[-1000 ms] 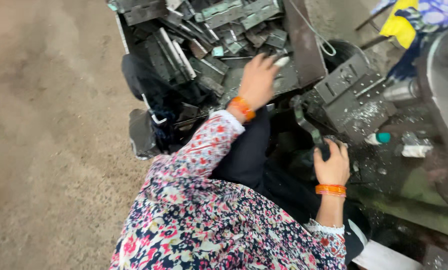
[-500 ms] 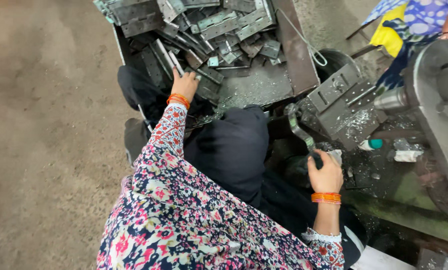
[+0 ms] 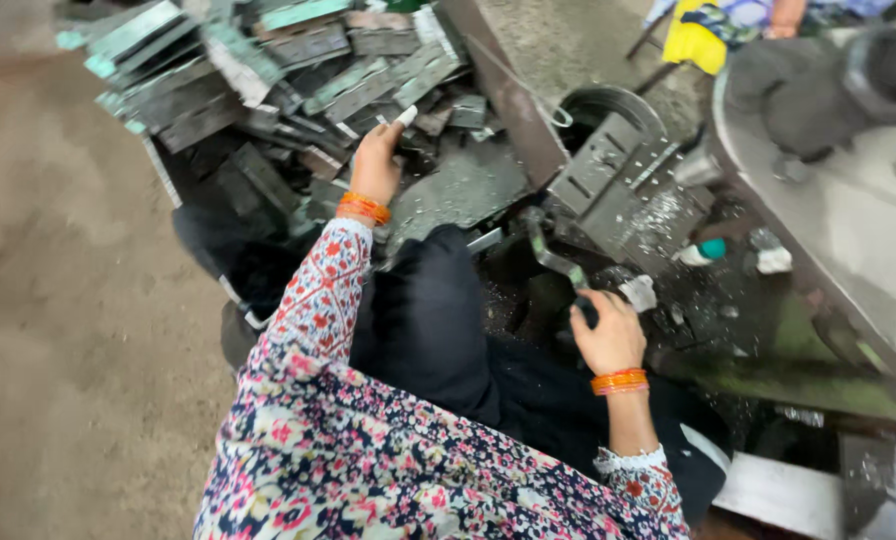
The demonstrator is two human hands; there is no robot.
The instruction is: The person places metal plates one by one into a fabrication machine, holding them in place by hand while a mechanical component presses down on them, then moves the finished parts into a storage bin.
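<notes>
Head camera is looking down on a person who is sitting beside a heap of flat grey metal plates (image 3: pixel 268 90), dull and sharp-edged, lying crisscross toward the top left corner of the dusty concrete floor (image 3: pixel 58 330). The left hand (image 3: pixel 376 165) is reaching into the near edge of that heap, fingers closing around one small pale-ended metal piece (image 3: pixel 405 116) that is pointing up and to the right from the grip. Further right, the right hand (image 3: pixel 608 335) is wrapping firmly around the dark knob of a bent metal lever (image 3: pixel 553 255), whose long axis is running up and left toward a blocky steel press fixture (image 3: pixel 618 185) strewn with bright shavings. The left hand is the nearer one to the plates. Both wrists are wearing orange bangles (image 3: pixel 365 208).
</notes>
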